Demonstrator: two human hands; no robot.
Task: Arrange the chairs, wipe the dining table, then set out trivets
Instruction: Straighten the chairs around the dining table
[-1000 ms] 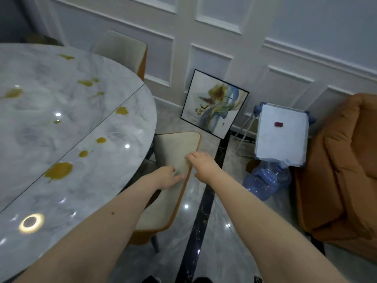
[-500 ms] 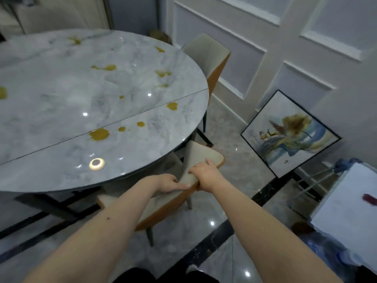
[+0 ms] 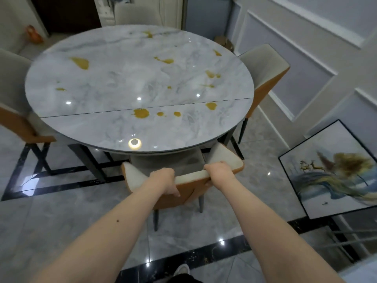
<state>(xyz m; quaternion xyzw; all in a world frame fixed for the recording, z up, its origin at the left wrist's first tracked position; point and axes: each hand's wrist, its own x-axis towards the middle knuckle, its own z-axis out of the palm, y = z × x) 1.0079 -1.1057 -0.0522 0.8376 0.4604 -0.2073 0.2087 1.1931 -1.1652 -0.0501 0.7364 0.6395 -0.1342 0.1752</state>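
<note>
You are gripping the curved top edge of the near chair [image 3: 189,178]: left hand [image 3: 164,180] and right hand [image 3: 221,173] both curling fingers over its cream padding and orange shell. It is sitting tucked against the near rim of the round, glossy marble table [image 3: 138,86], which is showing yellow spills.

Bright, even indoor light, ceiling-lamp glare spots on glossy table [image 3: 98,127] and floor [image 3: 51,225], wide-angle edge bending.

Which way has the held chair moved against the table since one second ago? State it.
Yes. The chair has swung round toward the round table; its seat now sits under the near edge, gripped by left hand and right hand.
</note>
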